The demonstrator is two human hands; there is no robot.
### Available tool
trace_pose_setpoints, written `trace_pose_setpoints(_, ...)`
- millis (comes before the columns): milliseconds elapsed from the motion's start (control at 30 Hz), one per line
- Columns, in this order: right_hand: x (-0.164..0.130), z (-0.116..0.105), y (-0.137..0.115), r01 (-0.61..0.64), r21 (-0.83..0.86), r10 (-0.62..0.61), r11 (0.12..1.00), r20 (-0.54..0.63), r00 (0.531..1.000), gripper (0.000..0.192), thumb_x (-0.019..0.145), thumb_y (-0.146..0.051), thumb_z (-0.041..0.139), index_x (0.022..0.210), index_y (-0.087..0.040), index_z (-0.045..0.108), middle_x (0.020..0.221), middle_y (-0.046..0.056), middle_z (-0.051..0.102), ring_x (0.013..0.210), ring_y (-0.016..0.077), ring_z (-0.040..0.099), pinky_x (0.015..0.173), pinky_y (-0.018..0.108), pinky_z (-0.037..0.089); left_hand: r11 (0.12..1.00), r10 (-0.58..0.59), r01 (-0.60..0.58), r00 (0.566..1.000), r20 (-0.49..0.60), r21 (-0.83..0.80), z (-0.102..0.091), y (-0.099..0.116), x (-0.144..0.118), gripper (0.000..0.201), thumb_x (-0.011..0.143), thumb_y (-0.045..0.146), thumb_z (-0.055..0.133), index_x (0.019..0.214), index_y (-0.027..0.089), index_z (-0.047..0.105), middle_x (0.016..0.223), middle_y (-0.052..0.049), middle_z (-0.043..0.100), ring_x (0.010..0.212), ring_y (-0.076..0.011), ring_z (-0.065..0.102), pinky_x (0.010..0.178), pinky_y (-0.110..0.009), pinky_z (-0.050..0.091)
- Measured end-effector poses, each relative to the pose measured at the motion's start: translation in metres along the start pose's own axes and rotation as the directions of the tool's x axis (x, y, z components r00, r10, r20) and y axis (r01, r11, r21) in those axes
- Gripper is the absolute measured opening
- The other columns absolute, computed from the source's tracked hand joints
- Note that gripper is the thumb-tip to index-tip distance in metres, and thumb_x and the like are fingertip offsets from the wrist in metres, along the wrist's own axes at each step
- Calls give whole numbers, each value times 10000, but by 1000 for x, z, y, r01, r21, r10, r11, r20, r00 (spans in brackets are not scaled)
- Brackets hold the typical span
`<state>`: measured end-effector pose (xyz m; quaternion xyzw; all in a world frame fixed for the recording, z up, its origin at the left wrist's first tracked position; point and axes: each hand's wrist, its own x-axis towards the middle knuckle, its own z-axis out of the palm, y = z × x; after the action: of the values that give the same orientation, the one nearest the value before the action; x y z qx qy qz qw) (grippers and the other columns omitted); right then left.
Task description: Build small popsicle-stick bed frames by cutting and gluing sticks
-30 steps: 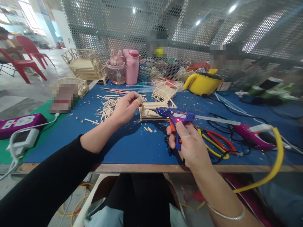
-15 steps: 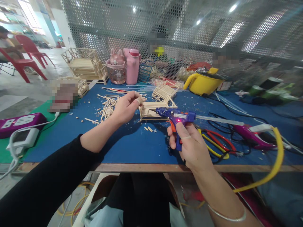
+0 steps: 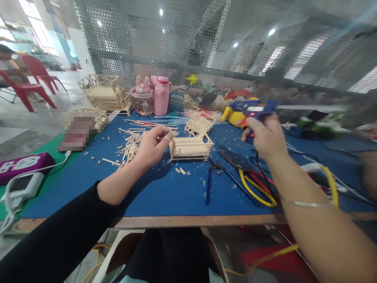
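My left hand (image 3: 153, 147) is pinched closed at the left end of a small wooden stick frame (image 3: 191, 148), shaped like a tiny bench, on the blue table mat. Whatever sits between those fingertips is too small to make out. My right hand (image 3: 269, 137) grips a blue glue gun (image 3: 260, 108), raised to the right of the frame, with a clear glue stick poking out of its back. Behind the frame, close to it, a second stick piece (image 3: 200, 124) leans at a slant. Loose wooden sticks (image 3: 132, 141) lie piled left of my left hand.
Blue-handled pliers (image 3: 208, 184) and scissors (image 3: 246, 184) with yellow and red handles lie at front right, near black cables. At the back stand a pink bottle (image 3: 161, 96), a pink cup (image 3: 143, 102) and a yellow pot (image 3: 235, 118). A larger stick model (image 3: 104, 92) is at back left.
My right hand has lifted the glue gun away from the frame, up and to the right, uncovering the pliers and scissors. The left hand stays at the frame's left end.
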<state>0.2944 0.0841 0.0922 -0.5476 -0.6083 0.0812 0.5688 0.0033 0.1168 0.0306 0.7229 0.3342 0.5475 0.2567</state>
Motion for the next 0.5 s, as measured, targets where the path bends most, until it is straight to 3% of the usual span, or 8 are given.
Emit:
trace_pose_setpoints(100, 47, -10, 36, -15, -386, 94, 922, 187, 978, 197, 816, -303, 580, 978, -199, 621, 712, 12, 675, 436, 123, 525, 499, 282, 411, 992, 76, -73, 997, -19, 102, -1, 4, -1, 142, 854, 267, 541, 842, 171, 645, 814, -21, 633, 760, -123, 556, 655, -235, 436)
trace_pose_setpoints(200, 75, 1, 53, 100, -595, 108, 797, 303, 947, 291, 857, -326, 549, 1088, -169, 631, 788, 53, 699, 529, 141, 571, 573, 280, 441, 982, 94, -95, 995, 14, 161, -1, 7, -3, 151, 854, 261, 542, 859, 178, 668, 801, -27, 638, 767, -133, 563, 645, -236, 440)
trace_pose_setpoints(333, 90, 38, 63, 220, -656, 74, 722, 390, 918, 375, 852, -333, 566, 1175, -147, 610, 1045, 129, 698, 828, 214, 636, 717, 295, 463, 980, 75, -80, 996, 38, 181, 1, 8, -4, 172, 861, 268, 537, 888, 171, 676, 785, -31, 636, 720, -126, 563, 633, -240, 444)
trace_pose_setpoints(500, 95, 75, 79, 261, -675, 41, 690, 397, 917, 442, 826, -391, 572, 1256, -288, 571, 1247, 82, 625, 1127, 310, 554, 927, 427, 405, 976, 75, -84, 996, 49, 200, 2, 8, -5, 176, 867, 277, 532, 877, 179, 678, 754, -25, 631, 687, -121, 554, 602, -232, 435)
